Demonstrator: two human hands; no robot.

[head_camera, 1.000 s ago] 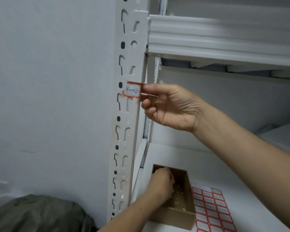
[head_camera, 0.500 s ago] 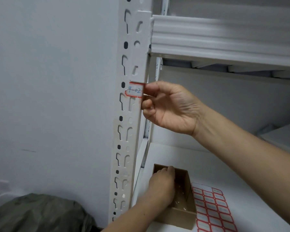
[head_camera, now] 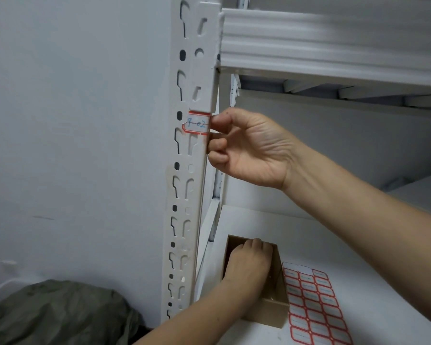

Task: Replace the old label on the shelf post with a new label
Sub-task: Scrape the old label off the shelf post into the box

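Red-bordered label (head_camera: 196, 125) with blue writing sits on the white shelf post (head_camera: 184, 195). The right hand (head_camera: 249, 148) reaches in level, fingers curled, thumb and forefinger pinching the label's right edge. The left hand (head_camera: 249, 263) lies knuckles-up inside a cardboard box (head_camera: 271, 312), its grip hidden. A label sheet (head_camera: 314, 310) lies just beside the box.

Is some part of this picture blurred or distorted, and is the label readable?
Head view: the beam at upper right is streaked with motion blur; the post leans, likely a wide-lens effect; light is soft, without glare; the label reads roughly "9-02".
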